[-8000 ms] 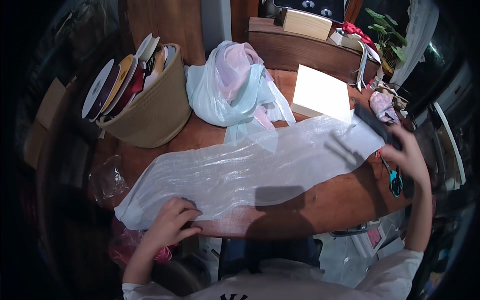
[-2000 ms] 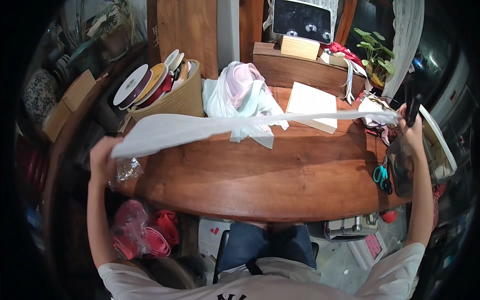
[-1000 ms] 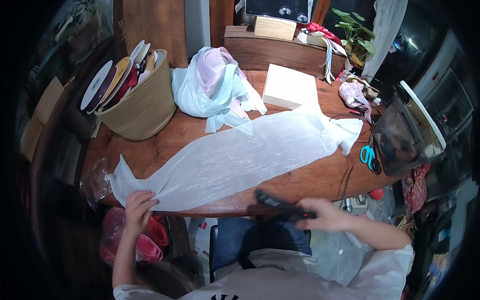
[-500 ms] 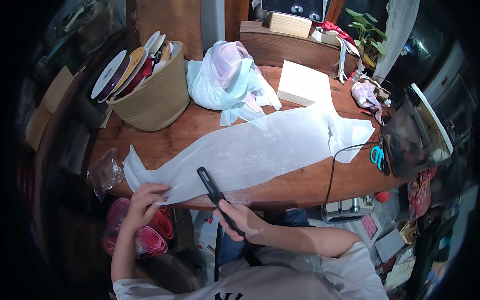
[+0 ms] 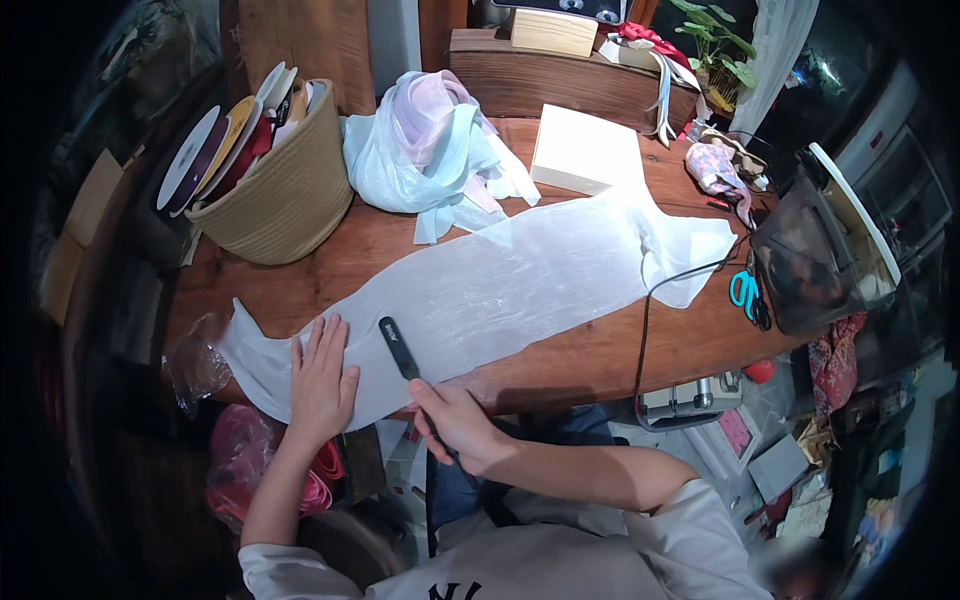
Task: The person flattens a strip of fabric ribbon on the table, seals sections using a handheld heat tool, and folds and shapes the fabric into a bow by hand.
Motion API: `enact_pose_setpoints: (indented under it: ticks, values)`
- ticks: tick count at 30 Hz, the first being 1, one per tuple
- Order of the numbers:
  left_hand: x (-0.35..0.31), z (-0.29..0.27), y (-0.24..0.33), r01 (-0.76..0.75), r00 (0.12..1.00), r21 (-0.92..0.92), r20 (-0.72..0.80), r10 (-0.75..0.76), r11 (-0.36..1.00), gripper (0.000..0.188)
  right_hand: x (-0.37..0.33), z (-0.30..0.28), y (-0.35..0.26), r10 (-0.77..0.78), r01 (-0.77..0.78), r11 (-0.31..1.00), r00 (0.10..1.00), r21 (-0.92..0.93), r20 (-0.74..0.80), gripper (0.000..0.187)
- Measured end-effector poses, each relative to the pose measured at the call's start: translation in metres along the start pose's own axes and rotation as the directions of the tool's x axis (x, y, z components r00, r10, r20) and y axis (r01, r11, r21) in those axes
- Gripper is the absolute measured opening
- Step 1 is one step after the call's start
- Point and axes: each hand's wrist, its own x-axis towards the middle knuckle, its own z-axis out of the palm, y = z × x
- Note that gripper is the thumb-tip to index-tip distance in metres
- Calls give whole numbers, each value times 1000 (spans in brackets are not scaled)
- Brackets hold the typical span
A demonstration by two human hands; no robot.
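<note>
Cloth (image 5: pixel 520 270) is touched near the bench's (image 5: pixel 600 355) front edge by the flat, unclenched left hand (image 5: pixel 324 385); the tool (image 5: pixel 397 348) is gripped by the right hand (image 5: pixel 460 430).

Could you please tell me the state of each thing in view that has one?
White sheer fabric: spread out, rumpled at its right end
Left hand: open, flat on the fabric
Right hand: closed around the black tool
Black tool: held; contact with fabric unclear
Black cord: loosely curved
Woven basket: filled with ribbon spools
Pastel fabric: heaped
Clear wrapper: crumpled
Teal-handled scissors: lying down, blades unclear
</note>
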Motion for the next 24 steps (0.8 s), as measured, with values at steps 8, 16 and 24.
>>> enact_pose_setpoints:
  ticks: [8, 16, 24]
  values:
    - [3, 3, -1, 14, 1000, 51, 9, -15, 999, 56, -53, -84, -51, -122, 116, 992, 968, -41, -221, 36]
    - [3, 0, 2, 53, 997, 42, 59, -55, 998, 57, -103, -188, -145, -313, 281, 950, 842, -138, -440, 36]
    - [7, -1, 8, 55, 996, 35, 72, -58, 998, 57, -160, -305, -236, -466, 407, 881, 653, -243, -596, 38]
